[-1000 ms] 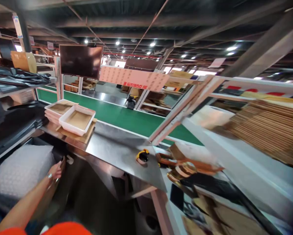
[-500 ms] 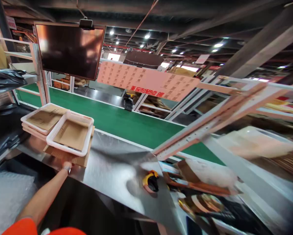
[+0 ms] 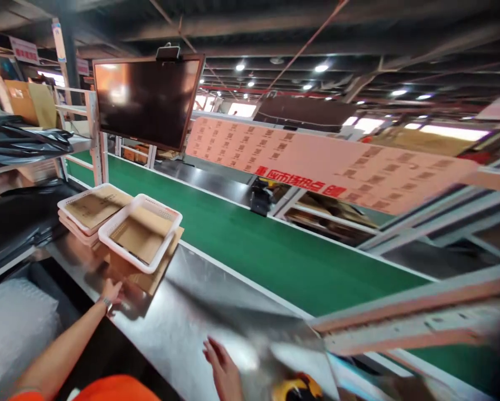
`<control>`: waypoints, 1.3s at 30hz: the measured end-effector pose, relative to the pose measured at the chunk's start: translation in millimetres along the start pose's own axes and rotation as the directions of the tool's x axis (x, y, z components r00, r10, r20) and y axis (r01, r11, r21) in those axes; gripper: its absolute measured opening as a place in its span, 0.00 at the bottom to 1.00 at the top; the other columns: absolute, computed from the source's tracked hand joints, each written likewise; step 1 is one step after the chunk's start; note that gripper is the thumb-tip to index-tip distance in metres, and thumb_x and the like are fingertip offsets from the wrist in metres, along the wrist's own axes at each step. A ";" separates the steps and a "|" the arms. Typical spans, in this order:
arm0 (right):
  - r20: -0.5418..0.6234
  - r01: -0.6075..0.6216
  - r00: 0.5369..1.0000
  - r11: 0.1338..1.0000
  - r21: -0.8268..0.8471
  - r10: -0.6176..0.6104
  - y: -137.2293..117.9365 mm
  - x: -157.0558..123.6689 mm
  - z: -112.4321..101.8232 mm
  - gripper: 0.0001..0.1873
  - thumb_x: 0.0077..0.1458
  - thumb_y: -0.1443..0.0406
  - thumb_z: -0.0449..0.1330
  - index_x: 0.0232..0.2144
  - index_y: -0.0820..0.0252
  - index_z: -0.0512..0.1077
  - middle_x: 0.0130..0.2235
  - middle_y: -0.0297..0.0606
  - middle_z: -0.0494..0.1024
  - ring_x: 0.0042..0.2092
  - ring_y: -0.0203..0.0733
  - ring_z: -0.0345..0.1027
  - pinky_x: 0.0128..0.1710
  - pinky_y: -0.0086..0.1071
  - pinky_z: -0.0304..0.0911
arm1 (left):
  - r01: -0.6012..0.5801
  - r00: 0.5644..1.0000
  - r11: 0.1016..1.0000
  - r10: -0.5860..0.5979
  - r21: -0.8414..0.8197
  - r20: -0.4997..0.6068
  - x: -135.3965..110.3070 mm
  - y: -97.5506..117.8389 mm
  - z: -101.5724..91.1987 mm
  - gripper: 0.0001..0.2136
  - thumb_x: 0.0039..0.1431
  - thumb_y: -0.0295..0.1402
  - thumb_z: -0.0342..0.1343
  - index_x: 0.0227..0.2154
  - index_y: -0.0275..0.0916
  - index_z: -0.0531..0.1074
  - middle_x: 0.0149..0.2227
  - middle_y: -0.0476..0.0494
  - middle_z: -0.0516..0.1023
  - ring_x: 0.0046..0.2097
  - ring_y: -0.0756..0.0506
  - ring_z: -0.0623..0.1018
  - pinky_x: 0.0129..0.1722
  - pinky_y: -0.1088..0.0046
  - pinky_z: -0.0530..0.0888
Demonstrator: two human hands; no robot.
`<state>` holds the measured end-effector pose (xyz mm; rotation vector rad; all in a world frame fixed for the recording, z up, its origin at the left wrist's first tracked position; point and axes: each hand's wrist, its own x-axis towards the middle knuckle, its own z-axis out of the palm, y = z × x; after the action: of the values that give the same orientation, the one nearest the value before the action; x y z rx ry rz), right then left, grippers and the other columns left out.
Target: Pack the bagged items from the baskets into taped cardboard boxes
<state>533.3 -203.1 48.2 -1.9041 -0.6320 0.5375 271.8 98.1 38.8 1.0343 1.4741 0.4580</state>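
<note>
My left hand [image 3: 112,291] is just off the near edge of a flat cardboard sheet [image 3: 160,278], its fingers apart and nothing visible in them. On that sheet rests a white plastic basket [image 3: 107,240] with brown cardboard [image 3: 143,236] inside. Left of it stands a stack of similar baskets [image 3: 76,220], the top one also holding brown cardboard. Over the metal tabletop [image 3: 191,312] my right hand [image 3: 223,367] is raised, empty, with fingers stretched out. A yellow and black tape dispenser [image 3: 299,387], partly cut off by the lower frame edge, lies to its right.
A green conveyor belt [image 3: 250,234] runs behind the table. A white metal post [image 3: 400,317] slants across the right. Bubble wrap [image 3: 19,328] lies at lower left, below black plastic sheeting [image 3: 19,217]. A screen [image 3: 147,103] and a pink sign board [image 3: 316,159] hang above the belt.
My left hand has come away from the cardboard sheet's edge. My right hand has entered from below. The view has swung right, and the tape dispenser sits lower in the picture.
</note>
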 end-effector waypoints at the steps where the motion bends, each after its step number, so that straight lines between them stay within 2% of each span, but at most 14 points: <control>1: 0.052 0.048 0.997 0.998 0.042 -0.050 -15.8 22.9 3.9 0.32 0.51 0.33 0.58 0.40 0.48 0.82 0.42 0.45 0.88 0.43 0.64 0.86 0.49 0.56 0.82 | 0.022 0.999 1.000 -0.022 -0.004 -0.026 -10.8 -14.7 -6.5 0.13 0.74 0.38 0.55 0.53 0.35 0.71 0.42 0.38 0.83 0.39 0.43 0.84 0.36 0.71 0.78; 4: 0.194 0.253 0.945 0.964 0.076 -0.263 -71.3 71.7 26.4 0.28 0.57 0.41 0.60 0.47 0.53 0.82 0.48 0.49 0.88 0.51 0.61 0.84 0.55 0.51 0.79 | 0.101 0.993 0.995 -0.102 -0.014 -0.055 -45.1 -67.6 -29.1 0.13 0.63 0.42 0.64 0.43 0.40 0.73 0.35 0.41 0.83 0.37 0.41 0.86 0.33 0.71 0.77; 7: 0.327 0.493 0.811 0.868 0.067 -0.485 -125.7 103.1 65.4 0.23 0.65 0.50 0.57 0.51 0.56 0.81 0.49 0.49 0.87 0.50 0.55 0.82 0.55 0.49 0.78 | 0.189 0.977 0.981 -0.192 -0.036 -0.096 -72.0 -114.0 -48.7 0.15 0.55 0.47 0.66 0.35 0.44 0.72 0.32 0.44 0.83 0.37 0.40 0.86 0.30 0.73 0.76; 10: 0.440 0.679 0.674 0.732 -0.053 -0.593 -172.8 129.1 112.3 0.19 0.65 0.62 0.56 0.55 0.56 0.79 0.52 0.48 0.84 0.54 0.52 0.79 0.60 0.48 0.74 | 0.224 0.963 0.973 -0.230 -0.053 -0.141 -82.2 -132.9 -56.9 0.15 0.54 0.50 0.63 0.36 0.46 0.71 0.33 0.45 0.83 0.38 0.41 0.87 0.30 0.73 0.76; 14: 0.678 0.776 0.597 0.521 -0.354 -0.428 -222.0 155.3 168.5 0.30 0.62 0.65 0.64 0.66 0.60 0.72 0.65 0.53 0.75 0.67 0.56 0.68 0.70 0.48 0.62 | 0.091 0.992 0.995 -0.087 0.033 -0.092 -72.6 -113.3 -46.7 0.17 0.53 0.52 0.60 0.38 0.46 0.74 0.37 0.43 0.85 0.40 0.40 0.87 0.36 0.70 0.80; 18: 0.751 0.765 0.631 0.315 -0.561 -0.194 -245.0 169.0 205.8 0.53 0.49 0.62 0.77 0.73 0.63 0.62 0.77 0.64 0.57 0.78 0.75 0.44 0.73 0.62 0.50 | -0.228 0.973 0.945 0.211 0.233 0.094 -54.3 -76.6 -23.9 0.18 0.57 0.50 0.58 0.43 0.44 0.79 0.42 0.41 0.86 0.48 0.38 0.86 0.51 0.65 0.80; 21: 0.781 0.783 0.610 0.250 -0.570 -0.133 -251.8 177.1 214.8 0.52 0.47 0.65 0.76 0.72 0.65 0.63 0.76 0.66 0.57 0.75 0.73 0.53 0.68 0.54 0.59 | -0.366 0.916 0.875 0.279 0.317 0.287 -42.6 -55.5 -11.4 0.19 0.61 0.47 0.57 0.49 0.44 0.81 0.49 0.40 0.87 0.53 0.38 0.84 0.56 0.66 0.78; 26: 0.845 0.841 0.517 0.261 -0.474 -0.133 -281.0 197.3 192.9 0.35 0.49 0.69 0.69 0.61 0.66 0.74 0.60 0.58 0.79 0.56 0.58 0.76 0.54 0.38 0.69 | -0.479 0.815 0.790 0.239 0.382 0.528 -28.9 -27.3 -7.9 0.20 0.65 0.41 0.55 0.55 0.41 0.80 0.51 0.37 0.87 0.53 0.36 0.85 0.55 0.62 0.77; 27: 0.838 0.840 0.519 0.279 -0.465 -0.168 -289.3 202.4 184.6 0.31 0.50 0.71 0.66 0.59 0.65 0.76 0.56 0.55 0.82 0.54 0.56 0.77 0.53 0.37 0.70 | -0.501 0.799 0.770 0.235 0.396 0.554 -27.3 -21.2 -7.9 0.20 0.65 0.40 0.55 0.56 0.40 0.80 0.50 0.36 0.87 0.53 0.36 0.85 0.55 0.61 0.77; 29: 0.759 0.801 0.586 0.345 -0.489 -0.284 -304.2 212.6 164.6 0.29 0.53 0.75 0.59 0.58 0.63 0.77 0.55 0.52 0.84 0.54 0.53 0.78 0.54 0.36 0.70 | -0.548 0.763 0.721 0.226 0.423 0.605 -26.4 -8.0 -6.2 0.20 0.65 0.39 0.55 0.56 0.40 0.81 0.49 0.37 0.88 0.52 0.35 0.85 0.54 0.61 0.77; 31: 0.626 0.749 0.658 0.454 -0.483 -0.419 -311.9 220.7 139.2 0.30 0.57 0.75 0.55 0.60 0.61 0.77 0.56 0.49 0.85 0.55 0.52 0.79 0.56 0.38 0.71 | -0.603 0.719 0.672 0.225 0.429 0.657 -29.1 6.2 -2.1 0.21 0.66 0.39 0.55 0.57 0.41 0.81 0.49 0.38 0.88 0.52 0.36 0.85 0.54 0.62 0.77; 35: 0.250 0.714 0.698 0.627 -0.311 -0.671 -285.9 211.3 70.2 0.22 0.65 0.65 0.54 0.57 0.56 0.80 0.54 0.43 0.87 0.54 0.51 0.81 0.57 0.43 0.75 | -0.709 0.603 0.598 0.237 0.375 0.761 -42.9 35.4 9.9 0.22 0.65 0.39 0.55 0.58 0.39 0.80 0.51 0.38 0.88 0.54 0.37 0.85 0.57 0.62 0.77; 37: -0.033 0.624 0.747 0.717 -0.311 -0.664 -249.5 185.7 30.3 0.20 0.66 0.57 0.57 0.52 0.57 0.82 0.49 0.45 0.88 0.49 0.53 0.83 0.53 0.44 0.77 | -0.758 0.534 0.567 0.256 0.323 0.806 -50.3 47.7 16.4 0.22 0.66 0.39 0.55 0.58 0.39 0.80 0.53 0.37 0.87 0.55 0.37 0.84 0.58 0.62 0.76; 39: -0.258 0.419 0.814 0.833 -0.361 -0.521 -203.8 147.3 -7.9 0.19 0.63 0.50 0.62 0.43 0.56 0.84 0.40 0.46 0.89 0.41 0.57 0.83 0.45 0.48 0.79 | -0.796 0.471 0.545 0.284 0.264 0.835 -56.0 56.3 24.0 0.22 0.67 0.40 0.54 0.59 0.40 0.79 0.53 0.36 0.87 0.55 0.36 0.84 0.59 0.61 0.76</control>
<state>612.3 -43.4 225.8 -1.9428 -0.9509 -0.2300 306.4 75.9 110.8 2.0412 0.4487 -0.0543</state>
